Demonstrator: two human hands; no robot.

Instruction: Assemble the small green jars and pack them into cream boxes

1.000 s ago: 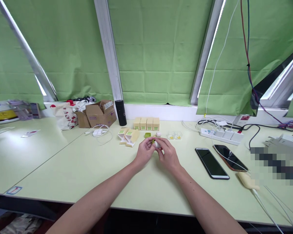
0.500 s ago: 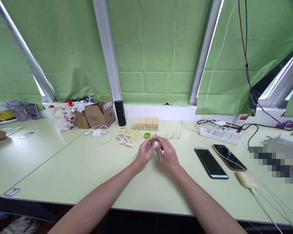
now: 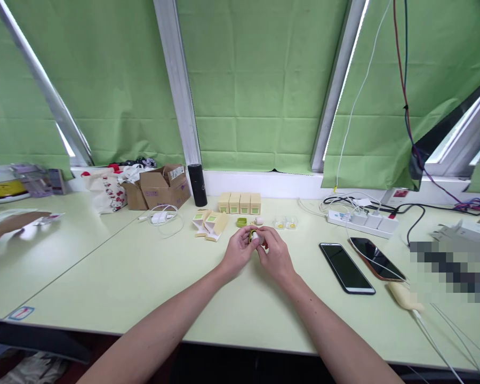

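Observation:
My left hand (image 3: pixel 237 252) and my right hand (image 3: pixel 275 253) meet above the pale green table (image 3: pixel 144 277), both pinching a small white and green object (image 3: pixel 254 235) between their fingertips. Just beyond them lie a green lid (image 3: pixel 241 222), a small pink-white piece (image 3: pixel 259 220) and a clear blister tray (image 3: pixel 286 222). A row of several small cream boxes (image 3: pixel 240 203) stands behind, and two opened cream boxes (image 3: pixel 210 223) lie to the left.
Two phones (image 3: pixel 347 268) lie at the right, near a white power strip (image 3: pixel 362 221) with cables. A black bottle (image 3: pixel 197 185), cardboard boxes (image 3: pixel 164 186) and a printed bag (image 3: pixel 106 193) sit at the back left. Another person's hand (image 3: pixel 8 226) rests at the far left.
My hands have stayed in place, turning the small object slightly. Another person's hand has come further into view at the far left.

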